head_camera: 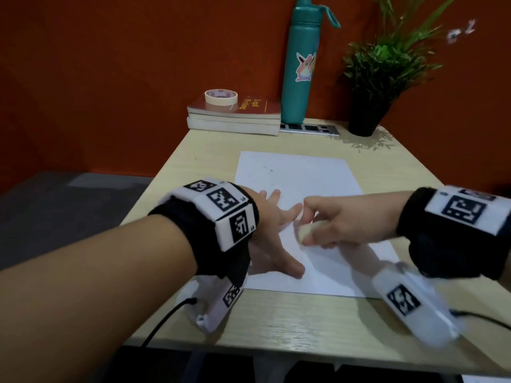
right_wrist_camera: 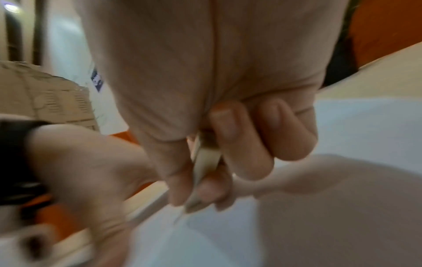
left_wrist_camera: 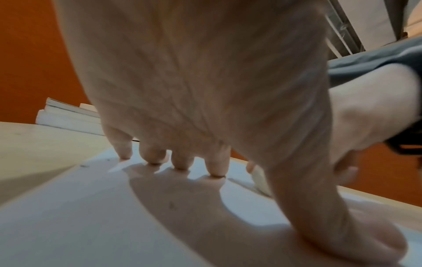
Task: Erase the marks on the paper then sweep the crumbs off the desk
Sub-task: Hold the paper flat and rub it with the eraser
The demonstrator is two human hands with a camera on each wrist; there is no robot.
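Observation:
A white sheet of paper (head_camera: 296, 175) lies on the light wooden desk (head_camera: 276, 319). My left hand (head_camera: 276, 233) lies spread on the paper's left part, its straight fingers (left_wrist_camera: 217, 162) and thumb (left_wrist_camera: 356, 240) pressing the sheet (left_wrist_camera: 91, 216) down. My right hand (head_camera: 340, 217) pinches a pale eraser (head_camera: 304, 233) between thumb and curled fingers, its lower end on the paper just right of my left hand. In the right wrist view the eraser (right_wrist_camera: 205, 160) sticks out between the fingertips over the sheet (right_wrist_camera: 354, 126). Faint dark specks (head_camera: 269, 171) dot the paper's far left.
At the desk's far edge stand two stacked books (head_camera: 235, 117) with a tape roll (head_camera: 221, 97) on top, a teal bottle (head_camera: 301, 64), a potted plant (head_camera: 367, 106) and a marker strip (head_camera: 309, 128). An orange wall rises behind. The desk's left edge drops to grey floor (head_camera: 55, 211).

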